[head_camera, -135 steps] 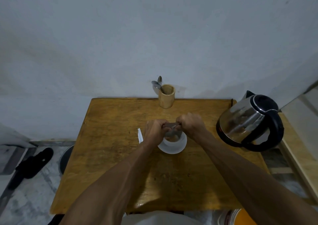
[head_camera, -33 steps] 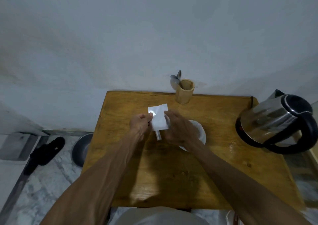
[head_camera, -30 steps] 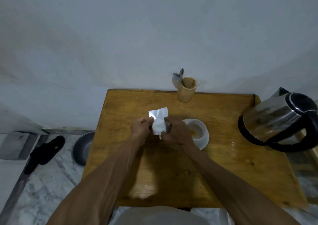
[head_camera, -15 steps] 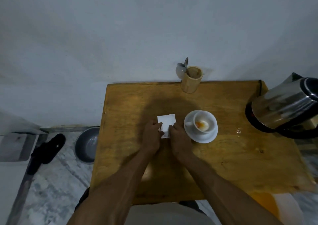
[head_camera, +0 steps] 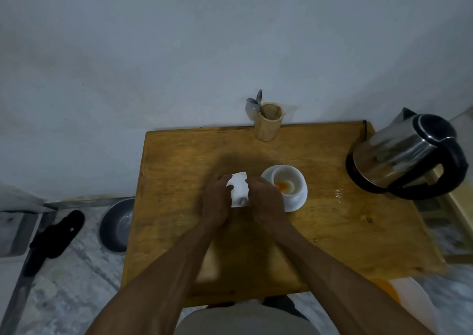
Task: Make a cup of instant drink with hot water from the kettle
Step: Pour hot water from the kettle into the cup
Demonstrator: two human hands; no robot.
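Note:
A white cup [head_camera: 289, 181] with orange powder at its bottom stands on a white saucer [head_camera: 300, 201] near the middle of the wooden table [head_camera: 332, 232]. Just left of it, a white sachet [head_camera: 239, 190] is pinched between my left hand [head_camera: 216, 199] and my right hand [head_camera: 266, 199], low over the tabletop. A steel kettle [head_camera: 407, 155] with a black handle and lid stands at the table's right edge, tilted in this wide view.
A bamboo holder [head_camera: 267, 126] with spoons [head_camera: 254, 104] stands at the table's back edge against the wall. A small wet patch [head_camera: 338, 193] lies between saucer and kettle. On the floor to the left are a grey metal bowl [head_camera: 116, 225] and a black slipper [head_camera: 57, 233].
Both hands left the cup, lifted the white sachet, then lowered it to the tabletop left of the cup. The cup with orange powder is now uncovered. The camera shifted slightly.

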